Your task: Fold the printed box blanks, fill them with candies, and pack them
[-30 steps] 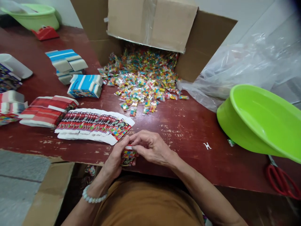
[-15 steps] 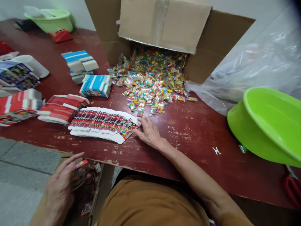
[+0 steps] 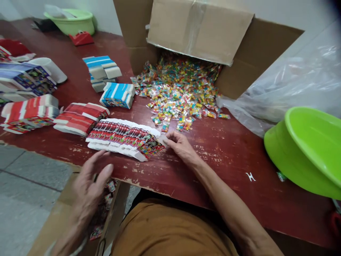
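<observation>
A fanned row of flat printed cartons (image 3: 119, 138), red and dark with white flaps, lies near the table's front edge. At the row's right end my right hand (image 3: 181, 145) pinches the white flap of the end carton (image 3: 152, 147), which is slightly raised. My left hand (image 3: 92, 181), empty with thumb and fingers apart, is over the table edge just below the row. Beneath it, an open cardboard box (image 3: 113, 213) holds small printed packs (image 3: 102, 213), partly hidden by the hand and forearm.
Small candy packets (image 3: 178, 96) spill from a large cardboard box (image 3: 199, 32) at the back. Stacks of red cartons (image 3: 80, 117) and blue cartons (image 3: 117, 94) stand left. A green basin (image 3: 306, 153) is at right, beside plastic sheeting (image 3: 301, 81).
My left hand has come up from the lower box, where a small printed box was by its fingers, toward the row. My right hand now pinches the end carton and lifts it slightly.
</observation>
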`<state>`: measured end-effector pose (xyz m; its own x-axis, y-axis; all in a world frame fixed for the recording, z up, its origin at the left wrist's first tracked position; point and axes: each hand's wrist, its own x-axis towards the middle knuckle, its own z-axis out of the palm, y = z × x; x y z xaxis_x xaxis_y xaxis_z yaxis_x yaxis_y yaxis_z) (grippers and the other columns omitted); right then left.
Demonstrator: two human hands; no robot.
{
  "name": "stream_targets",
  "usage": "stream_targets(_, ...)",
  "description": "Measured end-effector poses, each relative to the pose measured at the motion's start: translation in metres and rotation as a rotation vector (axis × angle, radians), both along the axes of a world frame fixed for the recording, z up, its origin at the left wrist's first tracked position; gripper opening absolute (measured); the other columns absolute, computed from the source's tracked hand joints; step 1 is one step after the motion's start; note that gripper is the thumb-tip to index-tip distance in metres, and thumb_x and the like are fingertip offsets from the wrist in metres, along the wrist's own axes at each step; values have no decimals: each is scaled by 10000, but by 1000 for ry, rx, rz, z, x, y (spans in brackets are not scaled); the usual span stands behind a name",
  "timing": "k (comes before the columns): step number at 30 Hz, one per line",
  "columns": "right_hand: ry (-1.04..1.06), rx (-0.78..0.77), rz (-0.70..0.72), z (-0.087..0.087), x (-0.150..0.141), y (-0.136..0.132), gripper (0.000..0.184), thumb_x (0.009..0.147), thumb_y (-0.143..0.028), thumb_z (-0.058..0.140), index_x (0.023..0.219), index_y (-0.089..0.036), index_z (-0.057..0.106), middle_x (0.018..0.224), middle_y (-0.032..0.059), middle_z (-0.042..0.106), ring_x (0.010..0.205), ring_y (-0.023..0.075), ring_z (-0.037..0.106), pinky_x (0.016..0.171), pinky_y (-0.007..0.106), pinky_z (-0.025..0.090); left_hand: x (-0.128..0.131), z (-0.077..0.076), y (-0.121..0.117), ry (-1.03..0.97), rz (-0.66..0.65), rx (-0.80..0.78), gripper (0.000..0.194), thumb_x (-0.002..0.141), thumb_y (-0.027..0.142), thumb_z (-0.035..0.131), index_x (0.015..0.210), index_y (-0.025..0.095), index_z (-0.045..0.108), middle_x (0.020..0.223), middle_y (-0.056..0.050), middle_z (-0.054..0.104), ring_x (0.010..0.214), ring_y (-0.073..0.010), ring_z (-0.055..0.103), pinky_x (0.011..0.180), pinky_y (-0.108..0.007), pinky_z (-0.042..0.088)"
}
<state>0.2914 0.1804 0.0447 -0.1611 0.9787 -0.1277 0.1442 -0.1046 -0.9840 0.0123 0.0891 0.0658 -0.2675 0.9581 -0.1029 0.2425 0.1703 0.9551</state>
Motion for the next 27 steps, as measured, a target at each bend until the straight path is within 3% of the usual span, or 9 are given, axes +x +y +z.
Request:
stream_targets(1,114,-5,66,7,5,-3,174,864,-353,639,855,-189,581,801,-16,604,720,126,555,725,273,469,20,10,10,-38,-48,18,602,807,471,741,1345,259,571,1370,-57,627,1267,-320,550,1017,-364,470)
stream_targets(4,293,13,224,29,17,-16,234,830,-401,697,872,-191,602,833,-11,616,745,120,551,734,264,464,68,25,29,-359,-450,-239,585,746,507,782,1239,221,656,1194,-106,726,1052,-295,686,884,-344,537)
stream_targets(6,317,23,278,39,21,-23,236,839,-409,696,875,-194,606,821,-15,601,735,115,539,716,256,460,90,24,29,-645,-726,-473,603,708,533,803,1177,173,684,1040,-139,766,903,-296,735,818,-365,555)
stream_targets(8,308,27,295,43,23,-29,230,851,-409,690,891,-196,612,826,-11,597,739,115,535,692,248,460,105,17,24,-879,-865,-600,614,680,557,814,1118,141,706,861,-115,764,749,-284,748,797,-403,559)
stream_targets(11,299,2,259,40,24,-34,245,865,-422,681,947,-199,620,855,-2,612,732,112,543,661,240,468,116,9,15,-1002,-826,-561,543,680,524,829,1040,130,730,746,-69,730,683,-268,743,809,-428,561)
stream_targets(16,392,-108,200,35,23,-45,378,846,-431,710,1144,-231,592,867,-2,620,649,98,545,575,232,454,118,9,11,-923,-761,-512,448,711,433,838,1016,129,715,789,-102,754,751,-291,752,783,-418,576)
stream_targets(19,458,-132,188,38,23,-54,470,792,-393,770,1186,-226,575,947,18,638,732,108,583,631,239,474,117,12,11,-934,-718,-490,420,722,413,835,1010,134,710,789,-100,762,733,-284,756,755,-407,593)
stream_targets(23,474,-152,186,41,25,-61,461,778,-388,786,1152,-205,587,950,25,642,774,115,597,714,266,496,118,13,13,-905,-654,-467,312,746,382,825,911,145,708,687,-60,742,584,-242,736,655,-379,611)
stream_targets(27,361,-77,172,39,27,-63,432,825,-401,733,1183,-225,569,1000,36,634,806,133,602,747,293,509,119,12,16,-838,-663,-470,316,732,352,836,936,145,714,765,-88,765,645,-256,752,660,-363,608)
